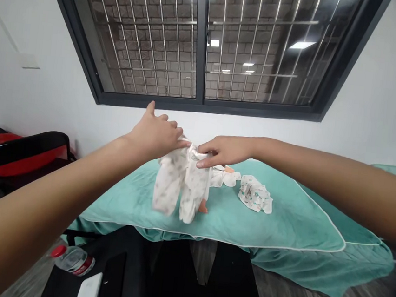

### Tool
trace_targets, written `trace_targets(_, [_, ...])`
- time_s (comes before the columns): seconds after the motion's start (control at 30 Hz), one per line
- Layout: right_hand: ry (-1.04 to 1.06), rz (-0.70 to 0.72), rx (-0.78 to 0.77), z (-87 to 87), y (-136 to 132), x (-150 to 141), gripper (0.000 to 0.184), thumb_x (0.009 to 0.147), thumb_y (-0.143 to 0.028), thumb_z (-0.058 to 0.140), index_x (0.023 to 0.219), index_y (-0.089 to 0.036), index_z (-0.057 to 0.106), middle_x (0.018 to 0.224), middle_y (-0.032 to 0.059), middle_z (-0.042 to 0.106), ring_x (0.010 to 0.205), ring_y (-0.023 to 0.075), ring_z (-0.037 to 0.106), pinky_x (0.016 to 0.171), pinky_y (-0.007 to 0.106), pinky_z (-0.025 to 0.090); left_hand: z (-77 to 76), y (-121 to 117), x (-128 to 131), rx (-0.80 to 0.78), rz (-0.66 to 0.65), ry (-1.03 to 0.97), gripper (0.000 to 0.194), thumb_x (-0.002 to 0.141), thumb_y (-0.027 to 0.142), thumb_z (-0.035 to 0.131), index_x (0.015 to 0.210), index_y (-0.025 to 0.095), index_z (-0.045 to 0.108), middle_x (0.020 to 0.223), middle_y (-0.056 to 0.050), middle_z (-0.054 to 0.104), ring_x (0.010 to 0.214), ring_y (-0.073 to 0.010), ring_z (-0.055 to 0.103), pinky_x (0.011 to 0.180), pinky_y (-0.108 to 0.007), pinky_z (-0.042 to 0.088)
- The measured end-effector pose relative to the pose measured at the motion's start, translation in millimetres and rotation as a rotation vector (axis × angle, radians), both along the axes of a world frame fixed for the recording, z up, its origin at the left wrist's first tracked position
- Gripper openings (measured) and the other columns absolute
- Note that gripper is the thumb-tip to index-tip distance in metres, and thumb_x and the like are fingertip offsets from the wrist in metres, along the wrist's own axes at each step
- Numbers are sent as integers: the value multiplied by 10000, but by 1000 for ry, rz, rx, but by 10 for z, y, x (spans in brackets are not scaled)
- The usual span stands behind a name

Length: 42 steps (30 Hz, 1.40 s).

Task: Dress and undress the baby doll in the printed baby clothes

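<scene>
A pair of small white baby pants [170, 183] with a faint print hangs in front of me, the two legs dangling over the bed. My left hand [155, 134] grips the waistband on its left side, one finger stretched upward. At the right end of the waistband, my right hand [224, 150] pinches the cloth between thumb and fingers. Behind the pants lies a doll, mostly hidden; its foot [203, 207] shows below, and white cloth [220, 177] shows to the right. A crumpled white printed baby garment [255, 193] rests further right.
A teal cover [281, 226] with white piping drapes the bed. At the lower left, a black seat [134, 264] holds a water bottle [73, 260], a white device [89, 290] and a dark phone-like object [112, 278]. Red-and-black chairs [25, 155] stand left; a barred window is ahead.
</scene>
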State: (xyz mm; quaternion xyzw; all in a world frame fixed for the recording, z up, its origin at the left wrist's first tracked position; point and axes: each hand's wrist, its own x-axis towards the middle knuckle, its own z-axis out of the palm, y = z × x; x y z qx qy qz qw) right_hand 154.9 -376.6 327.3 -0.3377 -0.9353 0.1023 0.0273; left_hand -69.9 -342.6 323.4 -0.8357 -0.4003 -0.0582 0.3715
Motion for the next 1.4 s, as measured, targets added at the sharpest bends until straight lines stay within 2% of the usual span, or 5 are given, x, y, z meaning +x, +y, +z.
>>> trace_targets(0.17, [188, -105, -200, 49, 26, 79, 570, 923, -706, 392, 825, -182, 592, 767, 10, 580, 588, 115, 522, 601, 259, 425, 45, -1, 45, -19, 1, 13, 561, 953, 611, 354, 994, 173, 703, 987, -118, 732, 1066, -335, 630, 1113, -627, 129])
trace_targets(0.73, [186, -322, 661, 280, 282, 181, 177, 862, -338, 622, 954, -202, 556, 973, 43, 629, 817, 193, 540, 669, 279, 319, 236, 100, -72, 63, -94, -403, 334, 971, 418, 389, 956, 197, 639, 959, -90, 708, 932, -269, 660, 885, -418, 420])
trace_targets(1.0, [502, -480, 902, -396, 493, -113, 151, 936, -314, 470, 862, -196, 530, 1115, 115, 566, 969, 267, 503, 738, 345, 345, -415, 579, 139, -85, -358, -1234, 198, 889, 394, 591, 808, 215, 564, 731, 8, 597, 647, -138, 522, 630, -279, 416])
trace_targets(1.2, [785, -590, 445, -936, 793, -304, 189, 872, -315, 496, 729, -219, 419, 685, 0, 478, 695, 175, 444, 623, 305, 306, -977, 721, 442, -416, -488, -1572, 150, 851, 334, 657, 911, 216, 585, 913, -8, 626, 717, -123, 547, 650, -256, 461])
trace_targets(1.4, [1295, -423, 71, -1318, 828, -409, 277, 899, -406, 513, 743, -228, 368, 928, 17, 537, 918, 173, 522, 782, 305, 415, -1350, 558, 505, -698, -640, -1686, 216, 910, 364, 588, 1098, 258, 595, 1027, -36, 660, 890, -173, 645, 754, -309, 538])
